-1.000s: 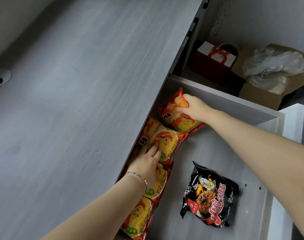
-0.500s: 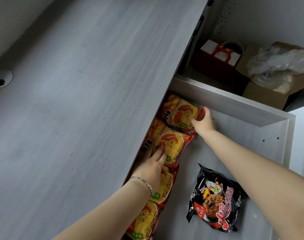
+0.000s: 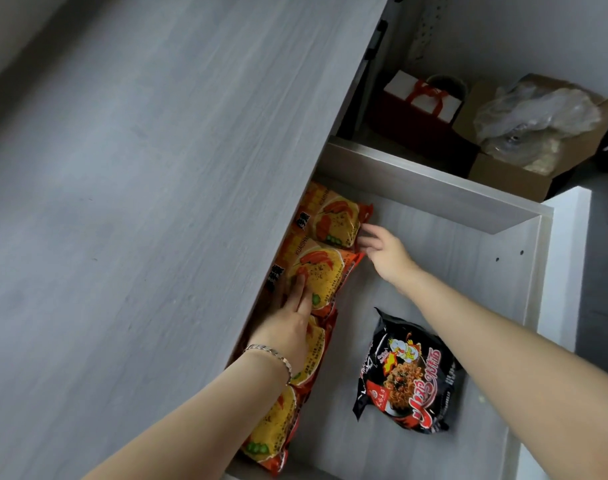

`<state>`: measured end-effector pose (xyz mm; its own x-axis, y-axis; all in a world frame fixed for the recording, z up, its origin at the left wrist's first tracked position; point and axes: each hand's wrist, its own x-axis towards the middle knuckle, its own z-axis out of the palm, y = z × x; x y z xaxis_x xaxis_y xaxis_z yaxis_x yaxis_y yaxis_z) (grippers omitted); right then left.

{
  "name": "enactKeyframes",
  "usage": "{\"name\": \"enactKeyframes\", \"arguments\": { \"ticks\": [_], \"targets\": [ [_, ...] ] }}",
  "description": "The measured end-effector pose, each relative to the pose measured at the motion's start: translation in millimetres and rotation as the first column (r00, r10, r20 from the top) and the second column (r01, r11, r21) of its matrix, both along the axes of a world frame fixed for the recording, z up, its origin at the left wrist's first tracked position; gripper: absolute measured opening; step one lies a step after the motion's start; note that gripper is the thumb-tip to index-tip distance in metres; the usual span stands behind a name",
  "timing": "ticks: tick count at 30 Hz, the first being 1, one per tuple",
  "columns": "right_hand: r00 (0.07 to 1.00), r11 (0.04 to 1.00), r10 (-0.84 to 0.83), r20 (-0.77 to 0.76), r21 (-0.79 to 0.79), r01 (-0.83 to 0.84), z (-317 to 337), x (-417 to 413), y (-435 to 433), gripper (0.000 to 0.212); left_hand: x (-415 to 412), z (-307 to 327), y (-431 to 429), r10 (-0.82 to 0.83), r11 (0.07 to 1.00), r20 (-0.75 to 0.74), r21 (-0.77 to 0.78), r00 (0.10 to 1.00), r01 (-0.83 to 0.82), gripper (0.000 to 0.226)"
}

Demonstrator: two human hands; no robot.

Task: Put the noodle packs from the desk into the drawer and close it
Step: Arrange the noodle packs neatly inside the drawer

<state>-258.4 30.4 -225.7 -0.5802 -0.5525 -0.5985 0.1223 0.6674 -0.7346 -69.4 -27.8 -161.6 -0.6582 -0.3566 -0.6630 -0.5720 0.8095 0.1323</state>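
Now the row of orange-and-yellow plastic noodle packs (image 3: 316, 271) runs from the lower centre of the frame up toward the middle, tucked against the pale grey wooden desk top (image 3: 139, 202), inside the open grey drawer (image 3: 434, 202). The left hand (image 3: 288, 327) lies flat and open on the row. The right hand (image 3: 382, 251), fingers loosely spread and gripping nothing, sits just right of the topmost pack. A black glossy noodle pack (image 3: 408, 375) lies apart, below the right hand, nearer that arm.
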Motion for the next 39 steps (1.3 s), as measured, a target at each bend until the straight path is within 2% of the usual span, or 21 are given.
{"name": "enactKeyframes", "arguments": {
  "ticks": [3, 5, 7, 8, 9, 12, 14, 16, 19, 22, 24, 26, 31, 34, 37, 39],
  "targets": [
    [0.987, 0.994, 0.044, -0.157, 0.107, -0.028, 14, 19, 42, 0.039, 8, 8, 16, 0.078, 0.995, -0.051, 0.061, 0.996, -0.075, 0.066],
    [0.954, 0.946, 0.153, -0.258, 0.316, -0.067, 20, 34, 79, 0.038, 19, 13, 27, 0.032, 0.999, -0.075, 0.041, 0.997, -0.029, 0.064],
    [0.927, 0.802, 0.310, -0.210, 0.581, -0.136, 25, 52, 116, 0.070, 32, 13, 37, -0.014, 1.000, -0.073, 0.027, 0.997, 0.016, 0.061],
    [0.933, 0.744, 0.326, -0.154, 0.650, -0.153, 26, 61, 131, 0.089, 40, 14, 42, -0.033, 0.999, -0.058, 0.025, 0.998, 0.034, 0.060],
    [0.953, 0.734, 0.284, -0.104, 0.664, -0.146, 27, 68, 142, 0.103, 49, 14, 46, -0.038, 0.999, -0.033, 0.028, 0.999, 0.039, 0.059],
    [0.997, 0.827, 0.019, -0.071, 0.561, 0.024, 25, 81, 154, 0.115, 71, 13, 58, -0.006, 0.999, 0.022, 0.047, 1.000, 0.005, 0.062],
    [0.993, 0.853, -0.073, -0.097, 0.510, 0.112, 25, 87, 152, 0.108, 81, 14, 61, 0.027, 0.998, 0.026, 0.063, 0.999, -0.028, 0.066],
    [0.987, 0.900, -0.136, -0.083, 0.406, 0.158, 23, 93, 152, 0.094, 85, 14, 61, 0.089, 0.993, 0.014, 0.079, 0.996, -0.090, 0.066],
    [0.987, 0.973, -0.140, -0.074, 0.174, 0.151, 25, 107, 159, 0.067, 89, 15, 58, 0.207, 0.972, -0.014, 0.115, 0.978, -0.204, 0.060],
    [1.000, 0.998, 0.000, 0.015, 0.067, -0.001, 32, 128, 162, 0.054, 96, 16, 53, 0.263, 0.953, -0.027, 0.162, 0.964, -0.255, 0.058],
    [0.996, 0.994, 0.070, 0.059, 0.080, -0.074, 27, 144, 165, 0.053, 101, 17, 51, 0.238, 0.957, -0.019, 0.174, 0.971, -0.231, 0.058],
    [0.997, 0.991, 0.055, 0.048, 0.116, -0.061, 19, 157, 169, 0.053, 104, 18, 50, 0.205, 0.964, -0.004, 0.176, 0.979, -0.201, 0.057],
    [0.983, 0.946, 0.132, -0.130, 0.312, -0.086, 11, 168, 163, 0.059, 105, 21, 47, 0.159, 0.970, 0.034, 0.181, 0.987, -0.163, 0.059],
    [0.977, 0.945, 0.160, -0.139, 0.307, -0.111, 13, 167, 157, 0.058, 105, 21, 46, 0.135, 0.975, 0.055, 0.170, 0.989, -0.143, 0.058],
    [0.944, 0.894, 0.319, -0.082, 0.358, -0.271, 15, 159, 158, 0.063, 104, 20, 45, 0.113, 0.979, 0.088, 0.163, 0.990, -0.126, 0.057],
    [0.871, 0.787, 0.491, -0.014, 0.435, -0.437, 20, 146, 159, 0.070, 101, 21, 45, 0.094, 0.983, 0.117, 0.147, 0.989, -0.111, 0.056]
  ]
}}
